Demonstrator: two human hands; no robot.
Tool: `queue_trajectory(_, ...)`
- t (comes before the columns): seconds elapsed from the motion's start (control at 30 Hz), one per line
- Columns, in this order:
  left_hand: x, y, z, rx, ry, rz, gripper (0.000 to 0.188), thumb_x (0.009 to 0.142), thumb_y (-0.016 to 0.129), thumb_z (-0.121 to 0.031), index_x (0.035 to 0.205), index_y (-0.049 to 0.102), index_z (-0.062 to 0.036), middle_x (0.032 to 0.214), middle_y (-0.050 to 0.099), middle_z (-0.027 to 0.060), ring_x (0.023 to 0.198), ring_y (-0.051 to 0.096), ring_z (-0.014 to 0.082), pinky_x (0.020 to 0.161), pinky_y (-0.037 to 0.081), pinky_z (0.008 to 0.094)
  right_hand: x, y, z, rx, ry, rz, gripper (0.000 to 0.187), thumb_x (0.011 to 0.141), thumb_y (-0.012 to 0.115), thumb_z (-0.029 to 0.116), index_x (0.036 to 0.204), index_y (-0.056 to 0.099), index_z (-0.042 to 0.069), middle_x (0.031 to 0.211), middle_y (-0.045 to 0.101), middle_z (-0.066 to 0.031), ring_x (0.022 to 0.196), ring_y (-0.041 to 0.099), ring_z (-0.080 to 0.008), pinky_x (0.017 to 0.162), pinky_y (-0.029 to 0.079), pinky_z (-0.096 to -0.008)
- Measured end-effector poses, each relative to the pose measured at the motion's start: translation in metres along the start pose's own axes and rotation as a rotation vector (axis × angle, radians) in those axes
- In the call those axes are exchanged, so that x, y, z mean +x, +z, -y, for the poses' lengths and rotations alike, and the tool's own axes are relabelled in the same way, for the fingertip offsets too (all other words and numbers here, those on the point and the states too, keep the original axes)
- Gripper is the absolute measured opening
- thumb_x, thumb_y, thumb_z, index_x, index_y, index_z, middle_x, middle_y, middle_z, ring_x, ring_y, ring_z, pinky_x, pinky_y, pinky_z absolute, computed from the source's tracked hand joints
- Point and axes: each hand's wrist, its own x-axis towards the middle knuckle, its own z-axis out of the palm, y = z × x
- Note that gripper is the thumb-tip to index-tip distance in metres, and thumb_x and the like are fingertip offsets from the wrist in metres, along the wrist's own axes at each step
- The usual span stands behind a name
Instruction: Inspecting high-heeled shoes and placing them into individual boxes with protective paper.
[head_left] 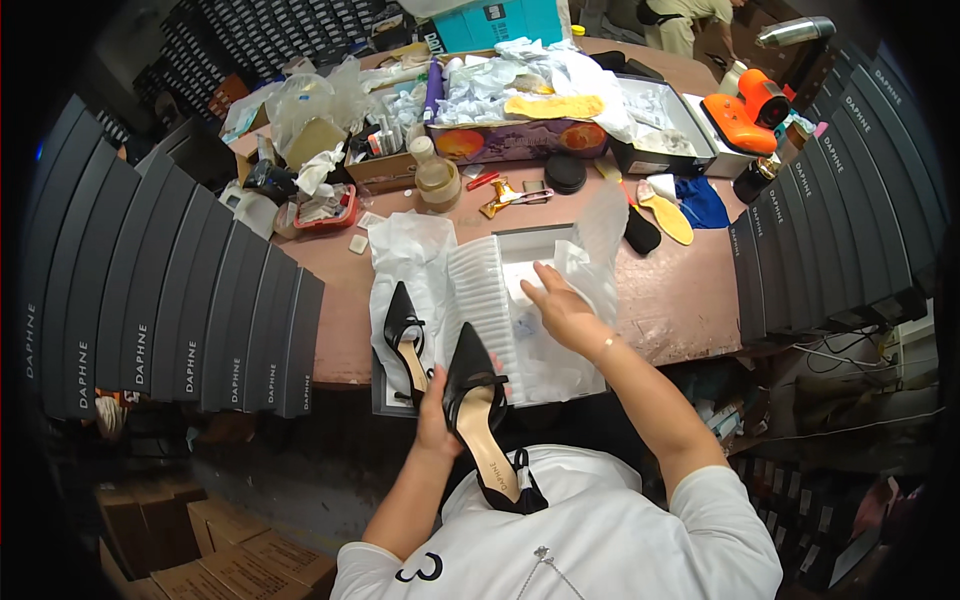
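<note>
The largest thing is the pinkish surface (690,300), with a left stack of dark shoe boxes (180,280) and a right stack (840,200) flanking it, a layout that seems to leave the middle free for handwork. Toward the back, a purple-sided carton (510,142) is heaped with crumpled paper, apparently kept off the near area. Close to the person, an uncovered grey shoe box (535,240) sits at the front edge, likely for easy reach. White tissue (412,245) spreads at its left and a ribbed white sheet (480,300) stretches along the middle, probably as cushioning that stops the uppers rubbing. The left hand (433,415) grasps the nearer black pointed shoe (482,430) by its sides around the forepart, toe away from the body and heel toward the shirt, a hold that seems to leave the insole and straps in view. The right hand (565,310), fingers spread and clasping nothing, hangs over the box's right part; whether it touches the lining is unclear. The other shoe (402,322) lies on the tissue, which probably shields it. Smaller still are a yellow insole (667,217), a round black container (566,173) and a red pen-like item (482,180), set beyond the box, perhaps within reach but out of the way.
</note>
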Motion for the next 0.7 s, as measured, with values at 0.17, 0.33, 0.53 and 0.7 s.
queue_trajectory(0.17,-0.04,0.027,0.027,0.192,0.027,-0.091,0.057,0.097,0.05,-0.034,0.141,0.029,-0.0035,0.138,0.042,0.0141,0.127,0.044,0.0361,0.101,0.043,0.0553,0.019,-0.007,0.003,0.091,0.103,-0.198,0.02,0.085,0.059,0.003,0.104,0.066,0.004,0.105,0.061,-0.0182,0.098,0.061,-0.0312,0.083,0.049,-0.0366)
queue_trajectory(0.33,-0.013,0.012,0.004,0.066,0.227,-0.227,0.061,0.095,0.045,-0.052,0.136,0.038,-0.0069,0.133,0.046,0.011,0.125,0.046,0.0278,0.1,0.042,0.0463,-0.022,-0.083,0.103,0.482,-0.061,-0.07,0.021,0.078,0.065,0.004,0.099,0.068,0.006,0.08,0.058,-0.0077,0.069,0.058,-0.0239,0.06,0.048,-0.0326)
queue_trajectory(0.53,-0.011,0.025,0.048,0.227,0.139,-0.206,0.052,0.096,0.054,-0.036,0.139,0.036,-0.012,0.133,0.045,0.0088,0.131,0.037,0.0223,0.111,0.027,0.0391,-0.016,-0.034,0.127,0.105,-0.264,-0.026,0.029,0.075,0.068,0.014,0.103,0.063,0.008,0.086,0.059,-0.008,0.076,0.061,-0.0247,0.066,0.05,-0.0335)
queue_trajectory(0.7,-0.014,0.0,0.028,0.12,0.09,-0.355,0.03,0.094,0.056,-0.014,0.12,0.045,-0.0053,0.112,0.055,0.012,0.107,0.059,0.0274,0.086,0.054,0.0431,-0.001,-0.06,0.098,0.388,0.059,0.19,0.031,0.077,0.064,0.004,0.108,0.063,0.004,0.099,0.063,-0.0122,0.09,0.062,-0.0309,0.075,0.051,-0.0385)
